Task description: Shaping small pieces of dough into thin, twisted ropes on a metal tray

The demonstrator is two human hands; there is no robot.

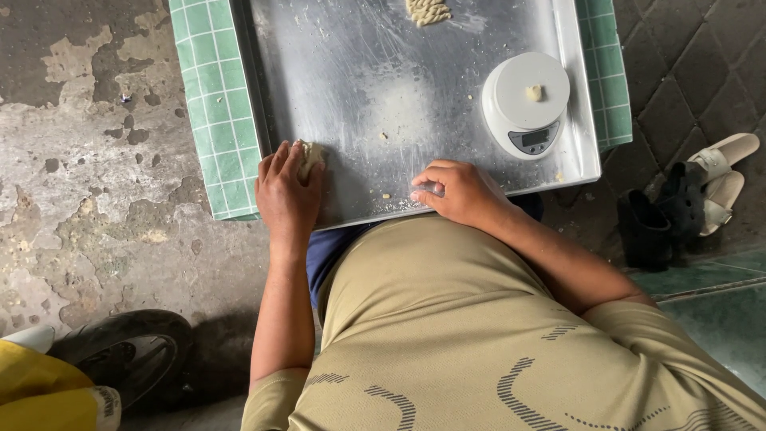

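I see the tray [359,104] at upper centre of the frame, lying on a cloth [219,104]. The scale [527,102] sits on its right side, braided dough [428,10] at its top edge, sandals [722,179] far right.

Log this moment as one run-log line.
left hand: on dough lump | right hand: resting on metal tray edge | scale: dough bit on top

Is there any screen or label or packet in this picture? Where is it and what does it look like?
Screen: one small, dark grey rectangular display on the front of the round white kitchen scale, at the right side of the metal tray.
No packets, labels or signs can be seen.
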